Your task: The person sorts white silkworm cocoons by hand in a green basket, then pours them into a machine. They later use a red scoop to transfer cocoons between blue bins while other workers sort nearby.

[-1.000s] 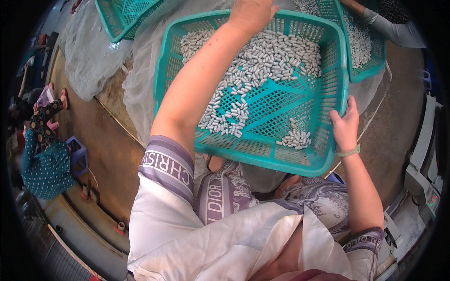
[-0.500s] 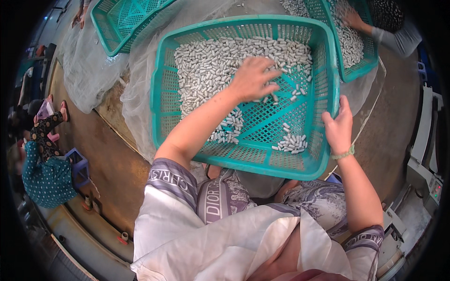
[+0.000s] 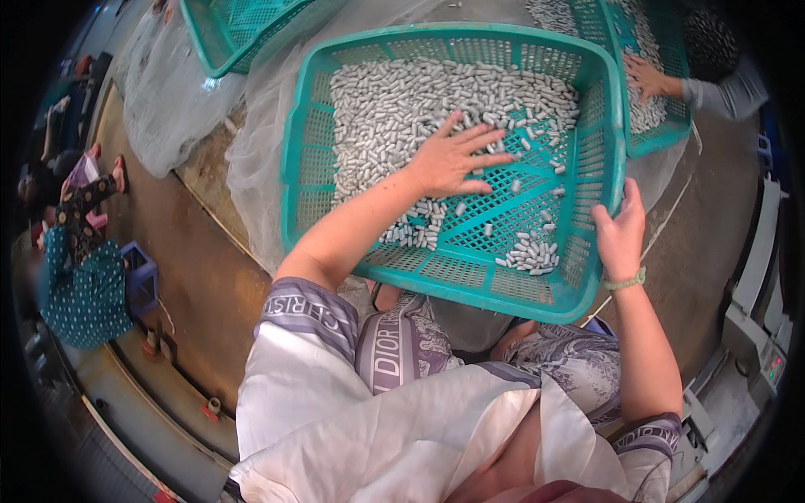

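A large turquoise plastic mesh basket point(image 3: 470, 270) stands before me. Small pale grey, capsule-shaped pieces point(image 3: 377, 117) cover its far and left parts in a thick layer. My left hand point(image 3: 453, 162) lies palm down with spread fingers at the edge of that layer, touching the pieces and holding none that I can see. My right hand point(image 3: 620, 239) grips the basket's right rim, thumb on the inner side; its other fingers are partly hidden. A smaller heap of pieces point(image 3: 532, 254) sits in the near right corner, and a few lie scattered on the bare mesh between.
Another person's hand point(image 3: 646, 80) rests in a similar basket point(image 3: 662, 142) of pieces at the far right. A further green basket point(image 3: 205, 50) and clear plastic sheeting point(image 3: 180, 109) lie far left. A person in dotted clothes point(image 3: 84, 293) is beside a purple stool point(image 3: 140, 278).
My left hand has spread its fingers and some loose pieces have shifted across the mesh. In the picture the basket and my right hand sit slightly further right. The other person's hand has moved.
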`<move>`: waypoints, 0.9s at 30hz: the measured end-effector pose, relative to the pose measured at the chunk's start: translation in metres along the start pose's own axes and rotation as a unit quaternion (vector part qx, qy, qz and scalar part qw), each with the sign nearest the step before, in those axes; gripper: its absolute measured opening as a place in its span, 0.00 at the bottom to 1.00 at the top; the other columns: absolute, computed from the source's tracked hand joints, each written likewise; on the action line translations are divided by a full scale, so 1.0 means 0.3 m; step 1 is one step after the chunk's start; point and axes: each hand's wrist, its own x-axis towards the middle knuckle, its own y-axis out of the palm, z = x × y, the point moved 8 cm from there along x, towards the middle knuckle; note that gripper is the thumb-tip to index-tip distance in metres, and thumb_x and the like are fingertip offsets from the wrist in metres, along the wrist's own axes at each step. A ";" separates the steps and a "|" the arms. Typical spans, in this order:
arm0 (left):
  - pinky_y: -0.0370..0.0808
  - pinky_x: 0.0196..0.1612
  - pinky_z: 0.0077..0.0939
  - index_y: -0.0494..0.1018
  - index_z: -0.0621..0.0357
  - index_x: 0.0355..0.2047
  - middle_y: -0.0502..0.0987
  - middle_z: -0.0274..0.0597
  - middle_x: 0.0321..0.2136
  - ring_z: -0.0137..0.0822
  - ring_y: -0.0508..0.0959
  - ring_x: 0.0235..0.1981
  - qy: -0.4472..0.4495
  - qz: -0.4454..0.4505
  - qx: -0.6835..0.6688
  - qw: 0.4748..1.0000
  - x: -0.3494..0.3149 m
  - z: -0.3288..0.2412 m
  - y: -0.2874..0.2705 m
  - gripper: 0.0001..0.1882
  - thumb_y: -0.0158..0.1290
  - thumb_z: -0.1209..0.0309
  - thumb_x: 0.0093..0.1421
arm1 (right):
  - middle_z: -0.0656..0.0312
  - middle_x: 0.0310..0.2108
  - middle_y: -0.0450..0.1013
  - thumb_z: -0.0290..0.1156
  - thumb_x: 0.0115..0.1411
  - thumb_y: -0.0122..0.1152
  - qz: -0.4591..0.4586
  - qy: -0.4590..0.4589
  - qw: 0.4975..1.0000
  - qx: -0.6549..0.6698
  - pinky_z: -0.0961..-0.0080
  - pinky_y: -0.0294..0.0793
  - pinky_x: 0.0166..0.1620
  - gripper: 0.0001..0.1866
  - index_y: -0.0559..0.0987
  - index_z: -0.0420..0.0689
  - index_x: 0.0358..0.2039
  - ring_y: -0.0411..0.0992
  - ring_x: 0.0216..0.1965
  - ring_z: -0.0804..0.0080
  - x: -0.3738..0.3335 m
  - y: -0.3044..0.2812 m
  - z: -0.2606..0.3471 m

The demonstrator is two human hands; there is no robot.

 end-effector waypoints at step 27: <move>0.58 0.54 0.37 0.63 0.57 0.47 0.59 0.51 0.52 0.48 0.58 0.54 -0.425 -0.341 -0.009 0.839 -0.414 0.464 -0.187 0.26 0.52 0.59 0.50 | 0.57 0.34 0.68 0.18 0.44 0.48 0.023 -0.016 1.000 0.004 0.80 0.65 0.41 0.18 0.65 0.32 0.39 0.66 0.35 0.75 -0.132 0.076 0.104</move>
